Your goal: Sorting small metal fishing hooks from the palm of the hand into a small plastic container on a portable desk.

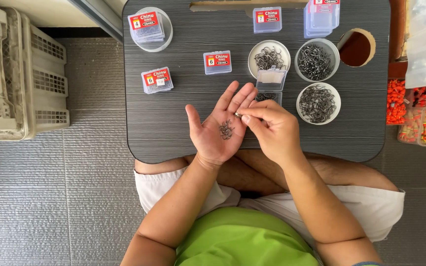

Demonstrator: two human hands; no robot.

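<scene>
Right hand point(272, 129) pinches thumb and forefinger together at one small hook point(238, 115), the pinch narrow and held just over the base of the left fingers; the hook itself is nearly hidden between the fingertips. Left hand point(220, 129) lies flat and open, palm up, over the near edge of the dark table point(173, 118), cupping a small loose heap of hooks point(227, 129) in the hollow of the palm. Judged from their look, these are thin wire pieces: very light, stiff, sharp at the point, and apt to tangle with one another, so one is best taken by the shank or bend with the fingertips, away from the point, and lifted slowly to shake off any that cling. Just beyond the hands stands a small clear box point(270, 83) with its lid up. Past it, three white bowls of hooks: one behind the box point(269, 58), two to the right point(315, 61) point(318, 103). Small labelled plastic boxes point(157, 80) lie scattered across the table. A pale crate point(35, 74) sits on the tiled floor to the left; trays of orange beads point(396, 101) to the right.
</scene>
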